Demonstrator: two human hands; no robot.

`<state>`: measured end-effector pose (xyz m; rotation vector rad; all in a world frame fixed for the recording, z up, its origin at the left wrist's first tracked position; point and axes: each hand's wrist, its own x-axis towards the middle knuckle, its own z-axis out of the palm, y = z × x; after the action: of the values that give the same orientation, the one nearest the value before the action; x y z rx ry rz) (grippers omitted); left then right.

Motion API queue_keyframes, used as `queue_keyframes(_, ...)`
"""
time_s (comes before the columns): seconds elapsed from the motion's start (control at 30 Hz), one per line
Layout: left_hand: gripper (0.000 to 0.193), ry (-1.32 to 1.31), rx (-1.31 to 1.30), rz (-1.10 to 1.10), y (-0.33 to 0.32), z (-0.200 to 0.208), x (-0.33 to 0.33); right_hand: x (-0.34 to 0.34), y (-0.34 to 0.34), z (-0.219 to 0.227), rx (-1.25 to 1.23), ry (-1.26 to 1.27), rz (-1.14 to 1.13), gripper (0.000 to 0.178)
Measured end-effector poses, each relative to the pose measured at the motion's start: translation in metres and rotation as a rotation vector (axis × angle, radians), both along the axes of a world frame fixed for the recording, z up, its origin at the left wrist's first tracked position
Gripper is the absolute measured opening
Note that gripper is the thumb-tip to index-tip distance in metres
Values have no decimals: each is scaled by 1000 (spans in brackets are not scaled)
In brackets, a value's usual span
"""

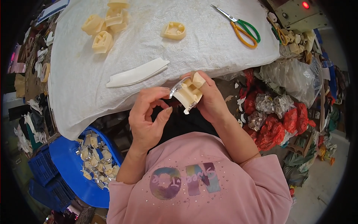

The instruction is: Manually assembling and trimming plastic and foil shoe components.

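Above my lap, just off the table's near edge, my right hand (212, 99) grips a cream moulded plastic piece (186, 95) with hollow recesses. A shiny silver strip (175, 89) curves along its left edge, and more silver shows at its lower end. A pale beige patch covers my right thumb's tip; I cannot tell if it is a wrap. My left hand (149, 114) is at the piece's left side, index fingertip against or close to the silver strip, thumb held apart. On the white-covered table (201, 48), a stack of white strips (138, 73) lies close by.
Several bare cream pieces (102, 42) stand at the far left, with one cream piece (173, 30) alone at centre. Scissors (240, 28) with green and orange handles lie to the right. A blue basin (63, 156) of silver-edged pieces is lower left; red bags (274, 130) lie right.
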<state>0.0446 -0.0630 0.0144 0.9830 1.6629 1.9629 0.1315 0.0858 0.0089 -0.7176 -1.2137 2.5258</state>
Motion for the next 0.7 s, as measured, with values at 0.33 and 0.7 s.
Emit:
queue_keyframes(0.33, 15, 238, 9, 109, 3, -2, 1, 5, -2, -13, -168, 48, 208, 29)
queue_keyframes(0.7, 16, 679, -57, 129, 5, 8, 11, 10, -10, 1, -403, -92, 248, 21)
